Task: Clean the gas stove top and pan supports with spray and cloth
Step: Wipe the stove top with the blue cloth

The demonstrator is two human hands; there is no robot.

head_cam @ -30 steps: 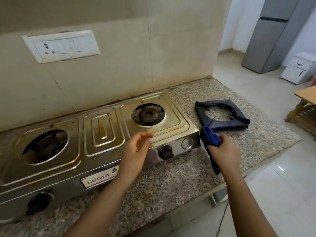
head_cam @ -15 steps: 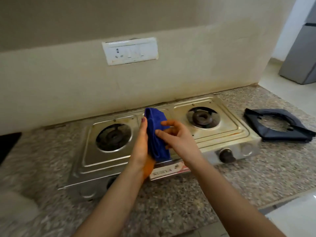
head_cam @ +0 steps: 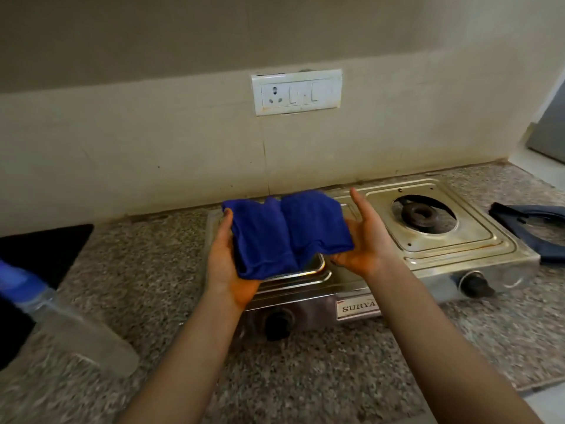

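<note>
A blue cloth held up above the stove.
Spray bottle lies at lower left. At centre the left hand carries the cloth, but I cannot tell its grip; the right hand touches it with straight fingers. Pan support at right edge.

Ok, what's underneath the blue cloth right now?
The blue cloth lies across the left hand and right hand, above the left half of the stove. Below its front edge a strip of steel top shows. The left burner and the fingers underneath are covered.
</note>
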